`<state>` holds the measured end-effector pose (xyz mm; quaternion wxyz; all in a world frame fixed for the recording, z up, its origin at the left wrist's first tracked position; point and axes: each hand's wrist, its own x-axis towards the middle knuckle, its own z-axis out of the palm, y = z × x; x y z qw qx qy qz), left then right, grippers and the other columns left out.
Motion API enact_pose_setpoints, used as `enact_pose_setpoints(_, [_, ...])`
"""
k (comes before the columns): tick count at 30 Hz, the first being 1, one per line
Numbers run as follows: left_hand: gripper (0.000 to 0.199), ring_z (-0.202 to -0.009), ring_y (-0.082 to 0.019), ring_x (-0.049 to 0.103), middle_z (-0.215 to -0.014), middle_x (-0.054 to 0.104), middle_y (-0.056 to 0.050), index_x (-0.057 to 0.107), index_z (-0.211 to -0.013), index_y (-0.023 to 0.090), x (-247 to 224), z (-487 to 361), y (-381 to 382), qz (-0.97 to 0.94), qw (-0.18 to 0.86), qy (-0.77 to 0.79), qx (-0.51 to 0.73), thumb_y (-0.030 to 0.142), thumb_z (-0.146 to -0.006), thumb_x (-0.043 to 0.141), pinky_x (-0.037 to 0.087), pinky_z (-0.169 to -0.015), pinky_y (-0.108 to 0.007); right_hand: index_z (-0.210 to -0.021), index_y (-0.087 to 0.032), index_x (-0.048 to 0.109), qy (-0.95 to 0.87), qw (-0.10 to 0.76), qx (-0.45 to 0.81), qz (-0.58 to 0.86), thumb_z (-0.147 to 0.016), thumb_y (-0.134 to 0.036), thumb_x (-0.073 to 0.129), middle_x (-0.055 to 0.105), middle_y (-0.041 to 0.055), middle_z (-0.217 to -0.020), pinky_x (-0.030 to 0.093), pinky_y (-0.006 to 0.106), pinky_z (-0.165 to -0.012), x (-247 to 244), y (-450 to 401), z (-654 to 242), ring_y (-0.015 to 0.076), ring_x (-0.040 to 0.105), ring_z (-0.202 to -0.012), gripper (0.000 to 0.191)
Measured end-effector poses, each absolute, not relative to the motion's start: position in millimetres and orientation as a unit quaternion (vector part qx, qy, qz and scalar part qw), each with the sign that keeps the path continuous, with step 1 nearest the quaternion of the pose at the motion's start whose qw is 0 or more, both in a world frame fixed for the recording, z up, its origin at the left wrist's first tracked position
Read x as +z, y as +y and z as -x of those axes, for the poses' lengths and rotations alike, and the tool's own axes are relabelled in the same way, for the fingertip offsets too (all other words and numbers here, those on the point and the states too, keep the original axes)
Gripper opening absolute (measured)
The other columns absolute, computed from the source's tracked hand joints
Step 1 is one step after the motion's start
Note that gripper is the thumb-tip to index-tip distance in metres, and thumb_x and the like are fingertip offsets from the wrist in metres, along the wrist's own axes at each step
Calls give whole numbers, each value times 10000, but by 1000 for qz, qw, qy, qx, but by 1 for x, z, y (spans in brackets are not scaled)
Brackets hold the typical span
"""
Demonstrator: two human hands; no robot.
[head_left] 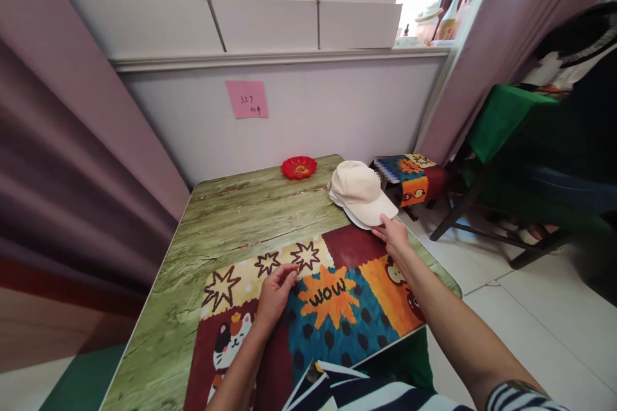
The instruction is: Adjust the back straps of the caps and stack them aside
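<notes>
My right hand has hold of the brim of a cream baseball cap, its thumb on the upper side and fingers beneath. The cap rests at the right side of the table, on top of at least one more pale cap; a dark edge shows under the brims. Over the patterned mat, near the "WOW" lettering, is my left hand. Its fingers are loosely curled together, with nothing visible in them.
A red scalloped dish sits at the back of the wood-grain table. Beyond the right edge are a stool with a similar mat and a dark chair. A purple curtain hangs at left; a pink note is on the wall.
</notes>
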<state>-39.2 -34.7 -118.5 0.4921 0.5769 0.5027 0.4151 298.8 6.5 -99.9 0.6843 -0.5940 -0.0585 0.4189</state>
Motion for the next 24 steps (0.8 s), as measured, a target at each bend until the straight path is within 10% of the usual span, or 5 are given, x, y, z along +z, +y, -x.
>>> enact_pose_setpoints(9, [330,-652,-152,623,-766,718,-51,702,-886,137,-86,45,-1,-498,531,524,442,423,-723,723,481,-618,-252,-812,-140,614,-264,567,514,587,-783,-417,727,733,96,-752,564,240,-538,-92,-25,-233,156,688,-590,300])
enact_pose_setpoints(13, [298,-734,-190,656,-792,712,-54,691,-902,154,-79,45,11,-567,455,532,434,422,-775,669,519,-691,-300,-934,-168,638,-500,528,274,629,-862,-536,581,734,108,-879,564,371,-769,-70,-6,-224,226,701,-783,380])
enact_pose_setpoints(17, [361,-927,-251,680,-1054,714,-119,659,-1085,158,-106,48,9,-652,315,556,407,407,-826,618,547,-826,-397,-1430,-136,397,-533,461,-56,707,-812,-590,616,499,214,-1433,340,537,-1101,-53,36,-248,349,463,-1322,797])
enact_pose_setpoints(20, [417,-1108,-296,636,-1184,675,-145,619,-1183,164,-133,53,5,-698,224,552,398,389,-832,617,506,-967,-477,-1546,-197,175,-520,360,-83,770,-712,-685,665,263,195,-1586,219,628,-1125,-48,75,-272,400,246,-1441,1084])
enact_pose_setpoints(24, [405,-1188,-302,600,-1231,656,-149,599,-1219,166,-153,59,4,-717,183,545,395,372,-871,581,475,-1029,-499,-1553,-247,129,-488,277,14,828,-660,-761,632,267,185,-1558,308,578,-1070,-52,107,-291,408,298,-1390,1147])
